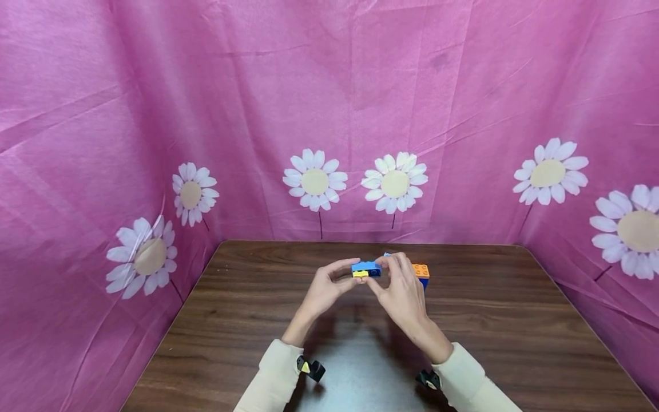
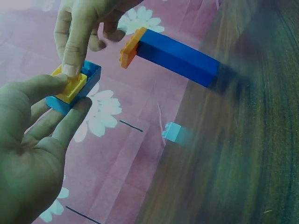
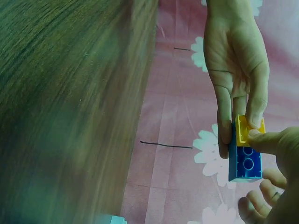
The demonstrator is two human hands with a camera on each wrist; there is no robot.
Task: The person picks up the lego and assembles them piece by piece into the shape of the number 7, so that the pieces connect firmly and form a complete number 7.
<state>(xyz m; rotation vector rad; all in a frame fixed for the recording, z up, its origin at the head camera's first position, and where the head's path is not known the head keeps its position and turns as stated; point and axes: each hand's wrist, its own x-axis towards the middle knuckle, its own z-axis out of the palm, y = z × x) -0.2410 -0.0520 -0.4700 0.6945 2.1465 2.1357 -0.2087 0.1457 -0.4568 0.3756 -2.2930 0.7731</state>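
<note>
Both hands hold a long blue toy brick (image 1: 366, 266) above the table, its hollow underside showing in the right wrist view. A small yellow brick (image 3: 242, 129) sits at one end of that underside. My left hand (image 1: 325, 289) pinches this end, thumb on the yellow brick and fingers along the blue side. My right hand (image 1: 404, 294) grips from the other side, its thumb pressing on the yellow brick beside the left thumb. Behind the right hand stands a tall dark blue block (image 2: 180, 57) topped by an orange brick (image 2: 132, 48).
A small light blue brick (image 2: 173, 132) stands on the brown wooden table (image 1: 231, 320), apart from the tall block. A pink curtain (image 1: 247, 114) printed with white flowers hangs behind the table and along its sides.
</note>
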